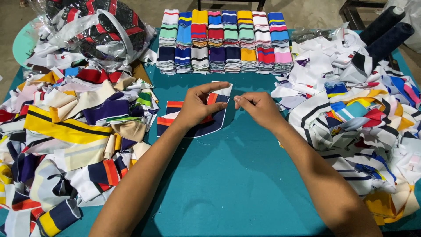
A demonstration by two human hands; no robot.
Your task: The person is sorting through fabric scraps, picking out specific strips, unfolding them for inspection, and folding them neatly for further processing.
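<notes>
On the teal counter (228, 175), the left hand (199, 105) lies flat, pressing down a navy fabric piece (210, 125) with orange and white stripes near the middle, while the right hand (258, 107) just beside it has thumb and forefinger pinched together, though on what I cannot tell. Behind them stand two rows of folded striped bands (223, 41), about eight stacks in each. A heap of scraps (70, 127) crowds the left, another heap (355, 109) the right, with two dark thread cones (388, 28) and a clear plastic bag (94, 28) at the back corners.
</notes>
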